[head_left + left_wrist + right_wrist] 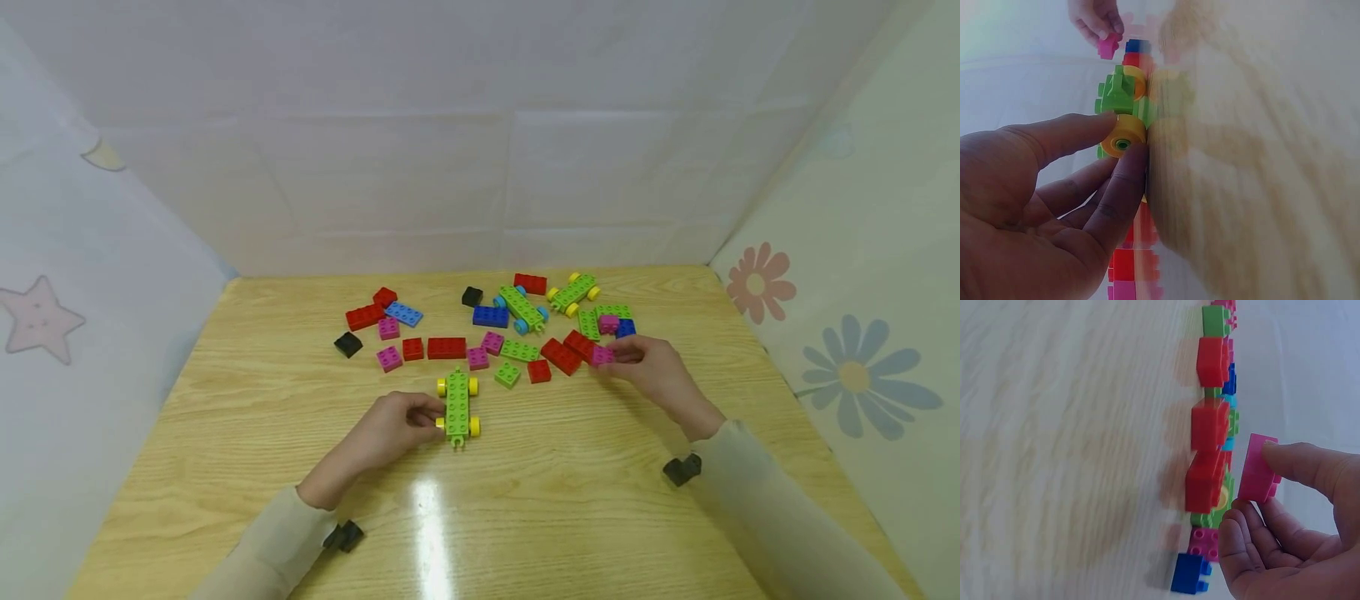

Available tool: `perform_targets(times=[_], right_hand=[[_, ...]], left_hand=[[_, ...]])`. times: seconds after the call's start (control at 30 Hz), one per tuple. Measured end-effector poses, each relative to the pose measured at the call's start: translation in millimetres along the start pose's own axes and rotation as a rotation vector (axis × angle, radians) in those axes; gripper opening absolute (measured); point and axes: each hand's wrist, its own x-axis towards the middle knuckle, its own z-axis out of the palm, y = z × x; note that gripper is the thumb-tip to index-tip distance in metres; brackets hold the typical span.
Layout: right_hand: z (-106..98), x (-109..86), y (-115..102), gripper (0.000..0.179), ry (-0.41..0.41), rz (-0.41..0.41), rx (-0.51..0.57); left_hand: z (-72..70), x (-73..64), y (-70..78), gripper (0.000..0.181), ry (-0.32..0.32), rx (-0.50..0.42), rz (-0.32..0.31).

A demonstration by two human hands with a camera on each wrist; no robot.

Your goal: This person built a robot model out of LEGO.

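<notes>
A green toy car base (457, 404) with yellow wheels stands on the table in front of the bricks, its length running front to back. My left hand (393, 429) pinches its near left wheel (1124, 136) between thumb and fingers, as the left wrist view shows. Over at the right, my right hand (656, 375) holds a pink brick (1257, 469) between thumb and fingertips. In the right wrist view that brick is off the table, studs facing away from the tabletop. Two red bricks (561, 356) lie just left of it, and a blue brick (626, 327) lies behind the hand.
Two more green car bases, one with blue wheels (522, 309) and one with yellow wheels (573, 293), stand farther back. Red, pink, black, blue and green bricks spread across the table's (570, 492) far half. A light blue brick (404, 313) lies at the left. White sheets wall the table.
</notes>
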Motion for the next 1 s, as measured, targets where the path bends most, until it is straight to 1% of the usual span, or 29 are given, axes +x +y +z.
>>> perform_targets(times=[0.23, 0.47, 0.6, 0.8, 1.0], right_hand=[[8.8, -0.6, -15.7, 0.057, -0.023, -0.051, -0.014], [20.9, 0.4, -27.2, 0.050, -0.040, -0.065, 0.001], [32.5, 0.7, -34.0, 0.050, -0.059, -0.071, 0.028], [52.3, 2.4, -44.1, 0.042, -0.096, -0.121, 0.079], [73.6, 3.9, -62.3, 0.039, -0.137, -0.155, 0.109]], left_hand=[[0.2, 1.3, 0.1, 0.034, -0.002, -0.001, 0.004], [0.5, 2.2, 0.0, 0.033, -0.003, -0.001, 0.004], [0.5, 1.8, -1.2, 0.033, -0.004, 0.003, -0.001], [0.2, 0.8, -1.9, 0.033, -0.005, 0.005, 0.007], [-1.3, -0.1, -1.5, 0.033, -0.005, 0.005, 0.006]])
